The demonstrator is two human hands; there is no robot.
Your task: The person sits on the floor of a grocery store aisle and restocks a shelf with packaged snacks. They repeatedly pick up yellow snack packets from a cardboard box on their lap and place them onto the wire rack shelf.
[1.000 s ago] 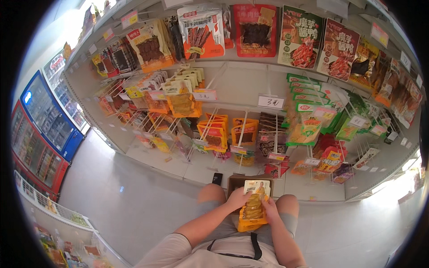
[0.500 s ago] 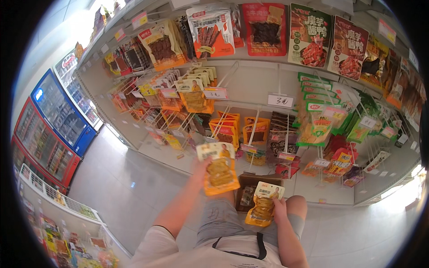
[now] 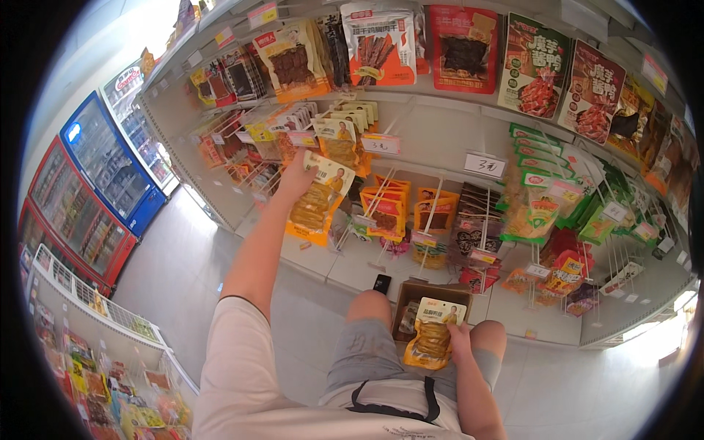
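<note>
My left hand (image 3: 297, 177) is out around 10 o'clock from the middle of my view, gripping a snack pouch (image 3: 314, 210) by its upper left corner, so the pouch hangs a bit tilted. My right hand (image 3: 460, 339), between 4 and 5 o'clock, has the second pouch (image 3: 431, 339) pinched by its right edge over my lap. Both look alike: cream top with a little figure printed on it, golden-brown pieces showing below, orange-yellow bottom.

Hard to make out: most of my left fingers, plus whether that pouch touches the hanging row (image 3: 339, 139) of similar cream-topped ones at its 1 o'clock. The second pouch covers part of the cardboard box (image 3: 412, 290) at its 12 o'clock, and the stuff inside is too dim to name. The red drinks cooler (image 3: 79, 216) over at 9 o'clock is partly cut off by the lens rim.

Count: two pouches, one per hand; one box; one black phone (image 3: 382, 283) at the box's 10 o'clock. The hanging ones overlap too much to count.
</note>
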